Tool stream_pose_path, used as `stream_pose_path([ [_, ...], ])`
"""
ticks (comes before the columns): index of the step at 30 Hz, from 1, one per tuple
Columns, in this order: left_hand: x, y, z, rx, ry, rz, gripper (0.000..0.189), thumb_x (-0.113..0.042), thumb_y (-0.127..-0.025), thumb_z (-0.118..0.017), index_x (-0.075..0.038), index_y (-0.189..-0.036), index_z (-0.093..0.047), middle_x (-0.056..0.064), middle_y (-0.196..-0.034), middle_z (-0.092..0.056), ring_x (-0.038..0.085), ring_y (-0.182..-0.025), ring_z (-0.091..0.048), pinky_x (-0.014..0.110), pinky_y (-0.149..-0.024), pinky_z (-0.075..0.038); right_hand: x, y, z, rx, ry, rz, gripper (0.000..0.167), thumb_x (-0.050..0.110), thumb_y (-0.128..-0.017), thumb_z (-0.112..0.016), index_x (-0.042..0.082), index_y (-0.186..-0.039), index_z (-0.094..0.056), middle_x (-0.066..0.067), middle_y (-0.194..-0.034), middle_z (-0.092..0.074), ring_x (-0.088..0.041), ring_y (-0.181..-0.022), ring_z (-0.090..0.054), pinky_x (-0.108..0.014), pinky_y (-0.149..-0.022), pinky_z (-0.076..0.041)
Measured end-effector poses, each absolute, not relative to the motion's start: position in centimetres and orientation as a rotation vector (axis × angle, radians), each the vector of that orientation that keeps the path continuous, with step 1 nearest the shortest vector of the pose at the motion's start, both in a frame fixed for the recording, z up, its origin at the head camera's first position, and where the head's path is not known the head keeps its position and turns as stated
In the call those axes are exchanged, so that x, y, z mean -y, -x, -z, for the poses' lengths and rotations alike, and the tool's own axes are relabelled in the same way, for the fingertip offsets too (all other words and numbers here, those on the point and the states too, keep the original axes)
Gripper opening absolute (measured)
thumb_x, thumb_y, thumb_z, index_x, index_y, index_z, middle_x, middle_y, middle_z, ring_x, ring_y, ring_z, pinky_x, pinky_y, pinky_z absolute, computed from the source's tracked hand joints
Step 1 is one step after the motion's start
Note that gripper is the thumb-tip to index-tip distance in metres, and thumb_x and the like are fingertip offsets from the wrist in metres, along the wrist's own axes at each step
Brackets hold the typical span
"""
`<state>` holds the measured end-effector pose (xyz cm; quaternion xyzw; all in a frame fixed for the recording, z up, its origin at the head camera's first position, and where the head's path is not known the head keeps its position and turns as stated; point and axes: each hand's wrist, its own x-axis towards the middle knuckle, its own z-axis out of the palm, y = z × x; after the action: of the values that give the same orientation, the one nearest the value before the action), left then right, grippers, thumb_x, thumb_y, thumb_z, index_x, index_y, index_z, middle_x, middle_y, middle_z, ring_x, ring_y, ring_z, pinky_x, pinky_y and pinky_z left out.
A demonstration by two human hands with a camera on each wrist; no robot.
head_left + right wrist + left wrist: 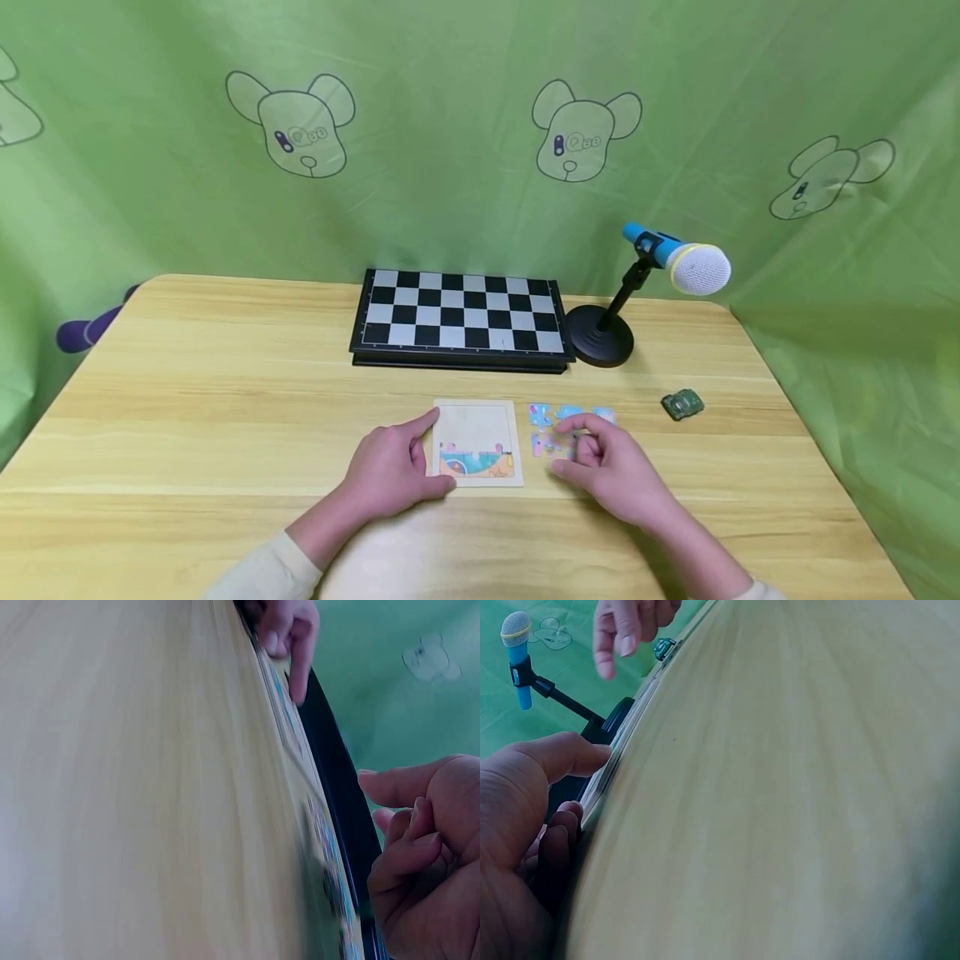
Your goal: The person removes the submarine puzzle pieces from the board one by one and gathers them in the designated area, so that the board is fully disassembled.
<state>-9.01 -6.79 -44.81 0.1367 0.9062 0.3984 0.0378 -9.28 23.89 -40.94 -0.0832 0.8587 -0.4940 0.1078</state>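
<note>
My left hand (388, 468) rests at the left side of a square puzzle board (480, 425) with a pale raised border. Its index finger touches the top left corner and its thumb the lower left edge; in the left wrist view the other fingers curl beside the board. Joined pieces with a colourful sea picture (472, 464) fill the board's lower part; its upper part is bare. My right hand (618, 471) hovers over loose jigsaw pieces (539, 415) right of the board, thumb and index finger apart with nothing between them. It partly hides the lower row.
Behind the board lies a black-and-white chessboard (461, 312). A blue microphone (675, 257) on a black round-based stand (600, 337) stands beside it. A small green toy car (682, 404) lies further right on the wooden table (225, 400). Green curtain (450, 167) hangs behind.
</note>
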Motion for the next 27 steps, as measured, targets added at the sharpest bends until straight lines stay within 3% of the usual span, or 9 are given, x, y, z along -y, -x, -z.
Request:
stream_pose_path([
  [7, 6.9, 9.1, 44.8, -2.783, -0.443, -1.217, 0.089, -0.038, -0.069, -0.089, -0.001, -0.142, -0.054, -0.015, -0.054, -0.048, 0.005, -0.048, -0.045, 0.027, -0.05, -0.037, -19.9, 10.1, 40.6, -2.515, 0.359, 1.391, 0.041, 0.006, -0.082, -0.081, 0.009, -0.119, -0.063, 0.003, -0.061, -0.037, -0.01, -0.054, -0.035, -0.029, -0.071, -0.043],
  [27, 7.0, 9.2, 44.8, -2.763, -0.435, -1.212, 0.086, -0.033, -0.069, -0.086, -0.003, -0.143, -0.054, -0.014, -0.052, -0.049, 0.005, -0.046, -0.047, 0.027, -0.047, -0.037, -14.3, 11.7, 41.9, -2.381, 0.518, 1.209, 0.04, 0.003, -0.082, -0.079, 0.009, -0.118, -0.064, 0.004, -0.059, -0.043, -0.012, -0.052, -0.042, -0.031, -0.063, -0.042],
])
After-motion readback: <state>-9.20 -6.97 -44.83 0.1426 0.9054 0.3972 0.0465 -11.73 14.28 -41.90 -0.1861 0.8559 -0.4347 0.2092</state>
